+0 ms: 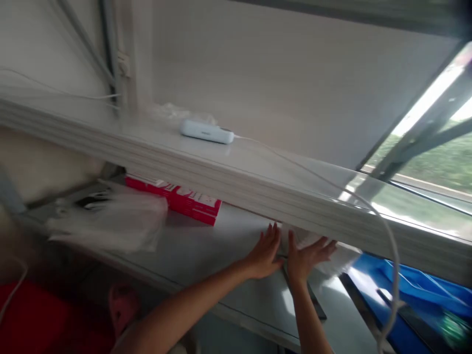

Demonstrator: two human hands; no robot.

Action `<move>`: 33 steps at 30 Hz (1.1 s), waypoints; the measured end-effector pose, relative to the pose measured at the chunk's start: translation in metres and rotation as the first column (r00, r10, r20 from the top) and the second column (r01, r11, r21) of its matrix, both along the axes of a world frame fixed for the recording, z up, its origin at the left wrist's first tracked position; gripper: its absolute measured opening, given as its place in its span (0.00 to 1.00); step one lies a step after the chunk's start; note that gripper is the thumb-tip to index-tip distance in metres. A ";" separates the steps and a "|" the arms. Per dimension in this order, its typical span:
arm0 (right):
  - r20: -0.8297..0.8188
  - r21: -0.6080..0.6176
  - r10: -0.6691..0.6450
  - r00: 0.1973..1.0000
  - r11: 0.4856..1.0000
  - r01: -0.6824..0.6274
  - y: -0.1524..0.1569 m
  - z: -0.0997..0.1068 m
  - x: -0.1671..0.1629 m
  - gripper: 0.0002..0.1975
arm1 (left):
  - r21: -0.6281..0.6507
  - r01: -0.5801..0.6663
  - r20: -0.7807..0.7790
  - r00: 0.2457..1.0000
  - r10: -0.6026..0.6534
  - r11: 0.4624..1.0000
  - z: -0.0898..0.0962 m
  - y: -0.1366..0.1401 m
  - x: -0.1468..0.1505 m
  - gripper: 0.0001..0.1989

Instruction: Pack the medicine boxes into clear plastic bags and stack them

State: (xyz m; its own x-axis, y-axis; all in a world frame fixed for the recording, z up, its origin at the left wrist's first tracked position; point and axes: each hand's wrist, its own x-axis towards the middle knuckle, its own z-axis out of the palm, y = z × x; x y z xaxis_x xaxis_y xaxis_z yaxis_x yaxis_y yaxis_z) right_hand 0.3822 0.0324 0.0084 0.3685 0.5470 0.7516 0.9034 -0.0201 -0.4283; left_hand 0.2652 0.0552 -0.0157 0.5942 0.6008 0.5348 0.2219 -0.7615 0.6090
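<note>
Under the edge of the upper shelf, my left hand (263,253) reaches over the grey lower shelf (224,250), its fingers stretched out and nothing seen in them. Close beside it, my right hand (306,258) is spread, thumb up and fingers pointing right. A whitish, partly see-through item (341,259) lies just behind and to the right of my right hand; whether they touch I cannot tell. Below the hands, a dark flat strip (316,301) lies on the lower shelf, partly hidden by my right forearm.
A white power-strip-like device (207,132) with a cable rests on the upper shelf (258,160), whose thick edge overhangs the hands. Red boxes (195,209) and clear plastic bags (121,221) lie at left on the lower shelf. Blue material (424,287) is at right.
</note>
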 end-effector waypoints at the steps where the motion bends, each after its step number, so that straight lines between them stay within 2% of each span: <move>1: -0.054 0.011 0.059 0.997 0.998 -0.059 -0.003 -0.013 -0.019 0.41 | 0.015 -0.054 -0.028 0.998 0.054 0.998 0.002 -0.009 -0.034 0.44; 3: -0.116 -0.029 0.242 0.963 0.969 -0.247 -0.013 -0.044 -0.062 0.37 | 0.049 -0.203 -0.067 0.976 0.206 0.978 0.006 -0.035 -0.113 0.31; 4: -0.126 -0.084 0.335 0.934 0.934 -0.347 -0.019 -0.058 -0.087 0.35 | 0.048 -0.333 -0.059 0.940 0.335 0.942 0.008 -0.050 -0.156 0.26; 5: -0.149 -0.117 0.416 0.897 0.893 -0.434 -0.025 -0.070 -0.114 0.34 | 0.052 -0.482 -0.048 0.873 0.485 0.874 0.007 -0.066 -0.200 0.23; 7: -0.187 -0.149 0.565 0.804 0.792 -0.591 -0.034 -0.082 -0.169 0.33 | 0.094 -0.731 -0.046 0.675 0.736 0.676 0.001 -0.100 -0.285 0.22; 10: -0.110 -0.228 0.744 0.658 0.626 -0.746 -0.045 -0.071 -0.245 0.34 | 0.140 -0.933 -0.017 0.332 0.943 0.331 -0.019 -0.151 -0.385 0.23; 11: -0.051 -0.271 0.789 0.612 0.579 -0.769 -0.048 -0.063 -0.266 0.34 | 0.144 -0.957 0.007 0.255 0.967 0.251 -0.027 -0.168 -0.409 0.24; 12: 0.014 -0.318 0.825 0.565 0.540 -0.779 -0.050 -0.054 -0.284 0.33 | 0.138 -0.972 0.032 0.195 0.980 0.189 -0.034 -0.183 -0.426 0.25; 14: 0.118 -0.410 0.870 0.478 0.481 -0.775 -0.055 -0.039 -0.314 0.28 | 0.101 -0.987 0.077 0.131 0.988 0.123 -0.049 -0.210 -0.447 0.24; 17: 0.138 -0.517 0.892 0.430 0.435 -0.737 -0.058 -0.023 -0.339 0.13 | 0.001 -0.993 0.096 0.117 0.988 0.118 -0.067 -0.240 -0.453 0.20; 21: 0.040 -0.581 0.899 0.437 0.377 -0.722 -0.058 -0.007 -0.334 0.13 | -0.099 -0.973 0.083 0.202 0.976 0.210 -0.078 -0.255 -0.444 0.16; 23: -0.020 -0.602 0.900 0.434 0.336 -0.724 -0.059 0.001 -0.315 0.17 | -0.090 -0.962 0.108 0.248 0.963 0.257 -0.071 -0.254 -0.437 0.15; 25: -0.068 -0.631 0.893 0.444 0.306 -0.713 -0.060 0.007 -0.284 0.20 | -0.046 -0.962 0.148 0.260 0.954 0.270 -0.058 -0.248 -0.428 0.15; 26: -0.069 -0.648 0.885 0.460 0.311 -0.695 -0.060 0.008 -0.266 0.22 | -0.019 -0.963 0.167 0.261 0.951 0.268 -0.050 -0.244 -0.422 0.16; 28: -0.010 -0.691 0.848 0.530 0.377 -0.617 -0.059 0.007 -0.223 0.24 | 0.033 -0.958 0.177 0.287 0.941 0.286 -0.035 -0.235 -0.407 0.16; 30: 0.086 -0.771 0.797 0.597 0.433 -0.467 -0.057 0.003 -0.179 0.27 | 0.067 -0.930 0.152 0.367 0.918 0.361 -0.025 -0.226 -0.389 0.16; 33: 0.161 -0.872 0.662 0.732 0.442 -0.209 -0.057 -0.001 -0.128 0.35 | 0.061 -0.825 0.072 0.565 0.822 0.562 -0.019 -0.209 -0.354 0.16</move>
State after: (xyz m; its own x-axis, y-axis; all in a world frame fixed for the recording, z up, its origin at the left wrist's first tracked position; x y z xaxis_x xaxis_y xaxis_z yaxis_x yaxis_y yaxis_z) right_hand 0.2541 -0.0244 0.0074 -0.3318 0.9407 -0.0707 0.9433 0.3300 -0.0352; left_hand -0.0884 -0.1535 -0.0348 -0.1548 0.7759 0.6115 0.7595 -0.3024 0.5760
